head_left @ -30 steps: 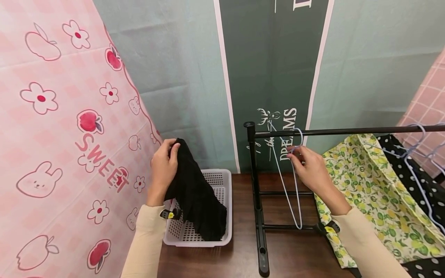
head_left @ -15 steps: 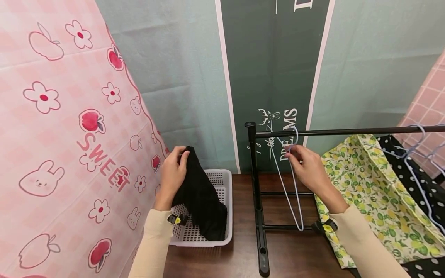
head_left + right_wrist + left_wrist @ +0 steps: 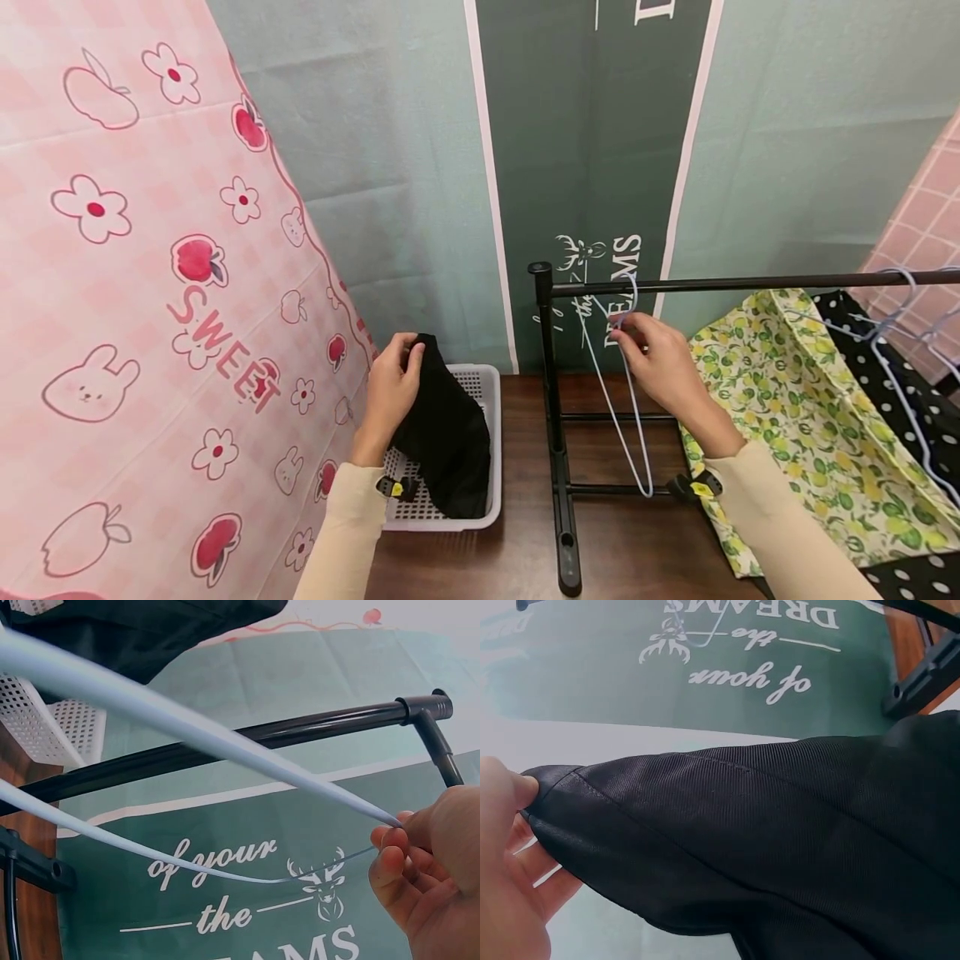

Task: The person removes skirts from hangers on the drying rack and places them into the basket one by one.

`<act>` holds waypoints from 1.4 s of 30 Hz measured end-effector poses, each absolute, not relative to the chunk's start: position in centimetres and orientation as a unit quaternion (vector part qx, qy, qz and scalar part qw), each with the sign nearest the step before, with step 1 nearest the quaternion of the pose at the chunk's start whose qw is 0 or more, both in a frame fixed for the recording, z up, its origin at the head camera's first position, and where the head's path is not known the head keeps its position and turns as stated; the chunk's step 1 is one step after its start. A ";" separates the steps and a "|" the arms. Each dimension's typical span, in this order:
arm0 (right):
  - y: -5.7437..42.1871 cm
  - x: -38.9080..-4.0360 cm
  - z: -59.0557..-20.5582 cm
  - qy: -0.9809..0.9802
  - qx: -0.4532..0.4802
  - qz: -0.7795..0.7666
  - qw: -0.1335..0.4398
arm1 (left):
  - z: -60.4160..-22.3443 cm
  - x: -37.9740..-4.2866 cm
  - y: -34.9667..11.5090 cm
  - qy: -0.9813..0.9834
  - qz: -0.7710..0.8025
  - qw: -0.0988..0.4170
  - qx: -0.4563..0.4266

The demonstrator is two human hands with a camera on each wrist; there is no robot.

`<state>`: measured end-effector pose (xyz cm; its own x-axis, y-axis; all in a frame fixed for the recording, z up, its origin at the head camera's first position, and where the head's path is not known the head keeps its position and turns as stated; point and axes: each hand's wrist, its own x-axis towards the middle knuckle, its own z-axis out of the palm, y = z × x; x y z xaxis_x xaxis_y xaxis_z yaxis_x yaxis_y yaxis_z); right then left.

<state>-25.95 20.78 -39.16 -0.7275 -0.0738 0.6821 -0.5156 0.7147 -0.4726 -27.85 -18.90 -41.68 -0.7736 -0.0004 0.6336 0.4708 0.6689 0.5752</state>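
1. The left hand has its grip pinching the top edge of a black garment, thumb against fingers.
2. That garment slopes from the raised grip down to the right and near, its lower end inside a white basket; in the left wrist view a seam runs along the stretched cloth.
3. The basket stands on the brown tabletop, its far and right rims showing, its left side partly covered by hand, sleeve and garment.
4. To the right, a strip of tabletop separates the basket's right rim from the foot of a black rack; the garment stays left of that gap.
5. The right hand has its grip pinching a pale blue hanger near its neck, just below the rack's rail.
6. The hanger dangles near the rail's left end, one corner low toward the near side; its hook meets the rail, but whether it is seated I cannot tell.
7. Right of this hanger, lemon-print cloth and dotted black cloth fill the rack's side, leaving a narrow gap beside the right wrist.
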 end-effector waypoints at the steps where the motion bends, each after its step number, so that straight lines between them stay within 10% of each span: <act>1: 20.8 -26.0 -39.2 -0.866 0.170 0.338 0.327 | -41.9 -27.8 -18.8 -0.861 -0.385 0.303 -0.137; 42: 20.4 -26.3 -39.8 -0.860 0.182 0.344 0.331 | -50.5 -25.6 -16.8 -0.915 -0.369 0.098 -0.132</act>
<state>-26.32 20.37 -39.76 -0.7147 -0.0844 0.6943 -0.5398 0.6978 -0.4708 -25.61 -16.76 -50.54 -0.9458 0.1693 0.2770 0.3140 0.6933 0.6486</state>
